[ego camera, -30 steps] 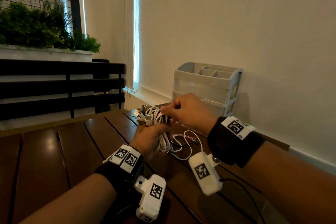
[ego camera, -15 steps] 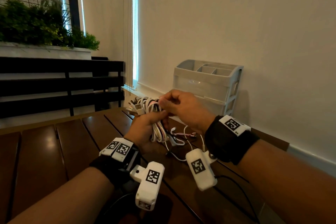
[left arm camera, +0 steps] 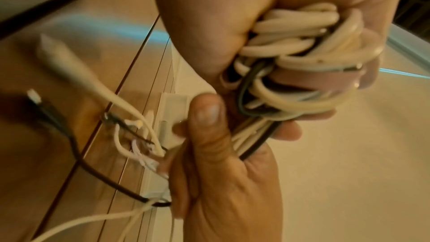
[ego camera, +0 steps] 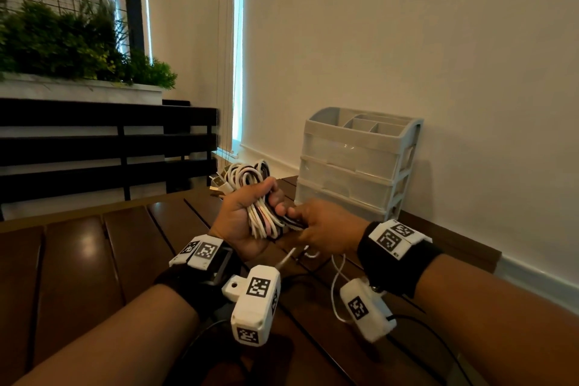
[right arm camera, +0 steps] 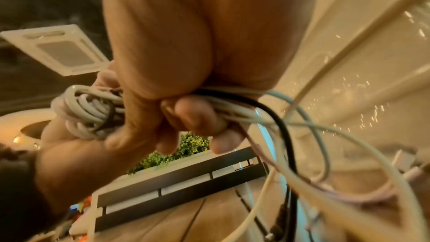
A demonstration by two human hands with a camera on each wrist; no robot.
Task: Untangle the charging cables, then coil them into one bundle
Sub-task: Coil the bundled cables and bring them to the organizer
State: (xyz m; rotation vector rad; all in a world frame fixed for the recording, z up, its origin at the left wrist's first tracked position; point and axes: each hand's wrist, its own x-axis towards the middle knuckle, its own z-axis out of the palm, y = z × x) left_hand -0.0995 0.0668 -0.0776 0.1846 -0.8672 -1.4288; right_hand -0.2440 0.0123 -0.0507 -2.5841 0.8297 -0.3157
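Observation:
A coil of white, pink and black charging cables (ego camera: 250, 177) sits in my left hand (ego camera: 269, 197), which grips it round the middle above the wooden table (ego camera: 94, 260). The loops stick out above the fist, with USB plugs (ego camera: 219, 183) at the left. Just to its right, my right hand (ego camera: 300, 216) grips the strands that run off the coil. In the left wrist view the coil (left arm camera: 302, 58) fills the palm and loose ends with plugs (left arm camera: 67, 60) trail on the table. In the right wrist view the right hand's fingers (right arm camera: 197, 115) curl round the strands (right arm camera: 286, 135), which hang loose beyond them.
A grey plastic drawer organiser (ego camera: 354, 166) stands against the wall just behind the hands. A black slatted rail (ego camera: 94, 147) with a planter of green plants (ego camera: 62, 41) runs at the left. A thin white cable (ego camera: 336, 285) hangs near the right wrist camera.
My right hand has dropped from the top of the coil to its lower right side, drawing the strands with it. My left hand has lifted and turned the coil more upright.

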